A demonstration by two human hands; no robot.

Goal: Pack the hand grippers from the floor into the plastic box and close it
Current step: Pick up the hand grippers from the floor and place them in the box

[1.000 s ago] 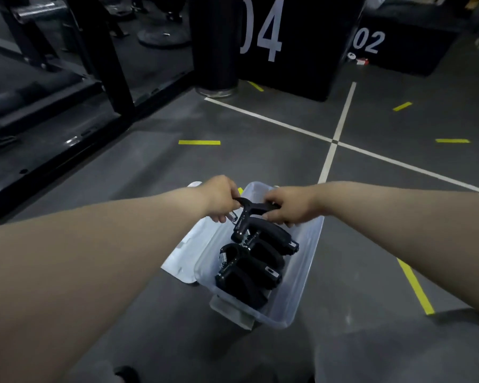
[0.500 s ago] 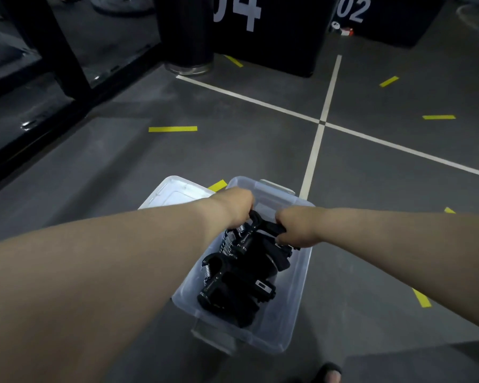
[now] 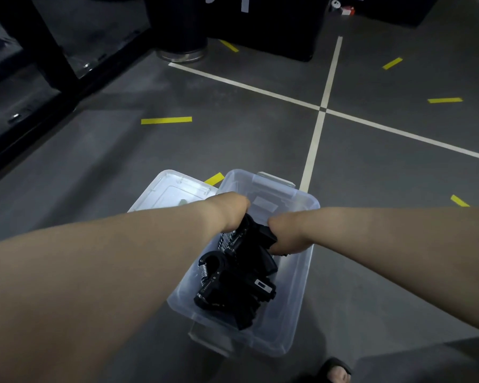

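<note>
Moved: the hand gripper [image 3: 257, 234] went lower, down into the plastic box [image 3: 299, 286].
Left grip [image 3: 228, 210]: closed on its left handle.
Right grip [image 3: 286, 236]: fingers curled round its right handle.
Other hand grippers [image 3: 233, 288]: piled in the box, just below my grips.
Lid [image 3: 169, 189]: on the floor [image 3: 233, 139], left of my left grip.

Dark grey floor [image 3: 233, 150], two white lines [image 3: 322, 109] crossing, short yellow tape strips [image 3: 166, 120] scattered, black rack frame [image 3: 53, 48] far left, black column [image 3: 177, 23] on metal base, black box [image 3: 274, 26] beside it, sandalled foot [image 3: 336, 369] at bottom edge
</note>
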